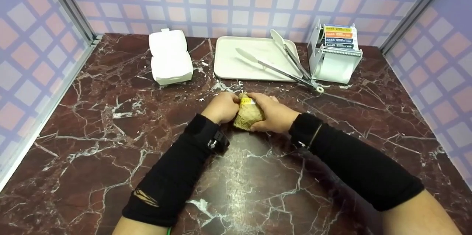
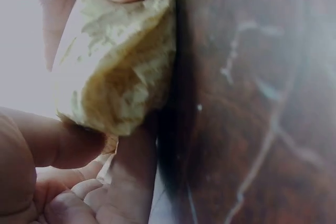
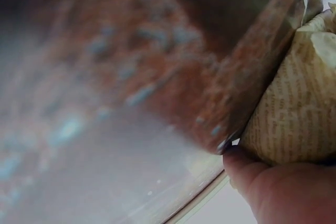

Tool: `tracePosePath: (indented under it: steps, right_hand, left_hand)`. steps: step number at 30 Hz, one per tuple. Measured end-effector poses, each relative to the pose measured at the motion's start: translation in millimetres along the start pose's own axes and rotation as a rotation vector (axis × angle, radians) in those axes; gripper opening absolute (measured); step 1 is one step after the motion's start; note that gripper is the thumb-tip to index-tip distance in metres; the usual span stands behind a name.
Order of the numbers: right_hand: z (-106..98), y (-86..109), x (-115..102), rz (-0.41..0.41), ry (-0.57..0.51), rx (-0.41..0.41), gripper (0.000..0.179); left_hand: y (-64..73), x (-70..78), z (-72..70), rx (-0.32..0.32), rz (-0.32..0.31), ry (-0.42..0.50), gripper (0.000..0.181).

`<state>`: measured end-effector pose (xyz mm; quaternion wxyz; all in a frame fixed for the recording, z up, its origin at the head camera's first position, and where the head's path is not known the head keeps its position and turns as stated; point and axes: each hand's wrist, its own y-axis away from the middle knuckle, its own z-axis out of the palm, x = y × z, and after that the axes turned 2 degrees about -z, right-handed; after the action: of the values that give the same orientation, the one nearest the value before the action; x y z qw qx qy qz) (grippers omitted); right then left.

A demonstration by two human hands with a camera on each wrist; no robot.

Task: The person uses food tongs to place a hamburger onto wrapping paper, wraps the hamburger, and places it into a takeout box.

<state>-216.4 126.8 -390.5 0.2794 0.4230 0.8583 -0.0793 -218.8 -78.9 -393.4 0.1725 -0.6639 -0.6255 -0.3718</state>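
Apparently I'm at the folding step, the left hand (image 1: pixel 223 107) pinching one side of the yellow-labelled paper packet (image 1: pixel 246 115), the right hand (image 1: pixel 277 114) gripping the other, inside the desk's (image 1: pixel 92 117) far edge; next probably needs a firm tuck.

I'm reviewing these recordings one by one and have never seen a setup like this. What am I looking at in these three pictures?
There is no machine here: a person works with two bare hands, the forearms in black sleeves. The wide picture comes from a camera on the head, looking forward and down; the two close ones come from cameras on the wrists. The left hand and right hand grip a paper-wrapped bundle with a yellow sticker; its contents are hidden. Beyond it, on the dark red marbled table, are an open white box, a pale tray with tongs lying partly across it, and a dispenser.
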Motion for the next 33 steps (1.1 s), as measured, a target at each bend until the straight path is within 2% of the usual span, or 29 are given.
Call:
tracePosePath:
  steps: [6, 11, 17, 28, 33]
  right_hand:
    - [0.0, 0.9, -0.1, 0.012, 0.002, -0.009, 0.104]
    - [-0.5, 1.1, -1.4, 0.036, 0.035, -0.013, 0.104]
    - [0.0, 0.8, -1.1, 0.016, 0.087, -0.007, 0.104]
    - [0.1, 1.4, -1.1, 0.001, 0.123, -0.007, 0.104]
    - [-0.5, 2.5, -1.1, 0.003, 0.140, -0.011, 0.104]
  left_hand:
    - [2.1, 2.9, 0.8, 0.010, 0.036, -0.019, 0.031]
    - [3.9, 4.0, 0.4, 0.006, 0.023, -0.004, 0.033]
    - [3.1, 2.0, -0.2, -0.009, 0.024, 0.009, 0.035]
    - [5.1, 3.3, -4.9, -0.018, 0.031, -0.032, 0.036]
    - [5.6, 2.9, -8.1, -0.024, 0.047, -0.081, 0.037]
